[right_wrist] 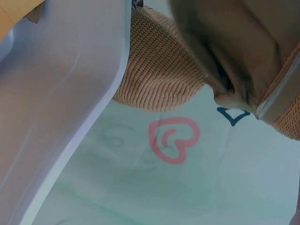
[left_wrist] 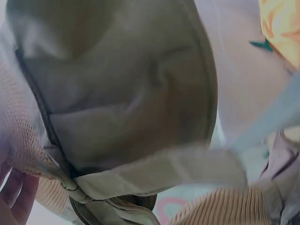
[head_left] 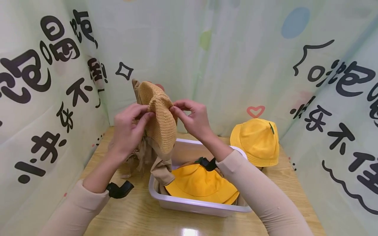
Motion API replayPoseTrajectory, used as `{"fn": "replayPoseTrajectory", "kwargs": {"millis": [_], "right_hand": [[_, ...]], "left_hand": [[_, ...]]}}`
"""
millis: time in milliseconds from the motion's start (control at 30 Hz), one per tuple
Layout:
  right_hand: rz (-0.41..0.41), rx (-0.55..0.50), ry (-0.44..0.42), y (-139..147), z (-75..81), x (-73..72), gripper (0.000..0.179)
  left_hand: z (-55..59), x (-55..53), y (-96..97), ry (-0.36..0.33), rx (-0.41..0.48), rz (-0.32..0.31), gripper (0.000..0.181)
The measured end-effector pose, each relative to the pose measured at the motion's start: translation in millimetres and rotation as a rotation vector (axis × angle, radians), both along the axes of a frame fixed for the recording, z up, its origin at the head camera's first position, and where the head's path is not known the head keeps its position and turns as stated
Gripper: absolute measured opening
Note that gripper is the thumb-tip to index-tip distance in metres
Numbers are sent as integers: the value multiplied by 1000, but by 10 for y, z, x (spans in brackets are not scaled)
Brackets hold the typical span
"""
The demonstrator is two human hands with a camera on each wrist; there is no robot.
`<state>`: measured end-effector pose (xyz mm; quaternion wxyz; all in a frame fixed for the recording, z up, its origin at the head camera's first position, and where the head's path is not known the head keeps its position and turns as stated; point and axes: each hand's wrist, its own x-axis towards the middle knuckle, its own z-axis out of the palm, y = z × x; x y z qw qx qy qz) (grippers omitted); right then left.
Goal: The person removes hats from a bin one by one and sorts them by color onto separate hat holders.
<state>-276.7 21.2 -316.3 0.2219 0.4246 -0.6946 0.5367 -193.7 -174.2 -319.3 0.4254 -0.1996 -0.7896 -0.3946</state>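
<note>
In the head view a tan knitted hat is held up above the left part of a white bin. My left hand pinches its fabric from the left with thumb and forefinger. From the right, my right hand pinches the same hat at a fold. Smooth brown fabric with a strap fills much of the left wrist view, beside my left fingers. In the right wrist view similar brown fabric hangs near a ribbed knitted piece.
Yellow hats lie in the bin. Another yellow hat stands behind its right corner on the wooden table. Tan fabric drapes over the bin's left wall. A printed curtain encloses the back and sides.
</note>
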Motion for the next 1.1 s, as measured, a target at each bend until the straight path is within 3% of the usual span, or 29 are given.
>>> {"fn": "replayPoseTrajectory", "kwargs": {"millis": [133, 367, 600, 767, 1100], "right_hand": [[12, -13, 19, 2, -44, -90, 6], [9, -1, 89, 35, -16, -106, 7], [-31, 32, 169, 30, 4, -127, 7], [-79, 83, 254, 38, 20, -141, 8], [-240, 201, 473, 16, -3, -113, 11]], "left_hand": [[48, 64, -76, 16, -39, 39, 12], [132, 106, -171, 79, -107, 74, 15], [199, 121, -300, 134, -180, 158, 15], [250, 108, -409, 164, -246, 188, 13], [282, 37, -552, 287, -358, 274, 10]]}}
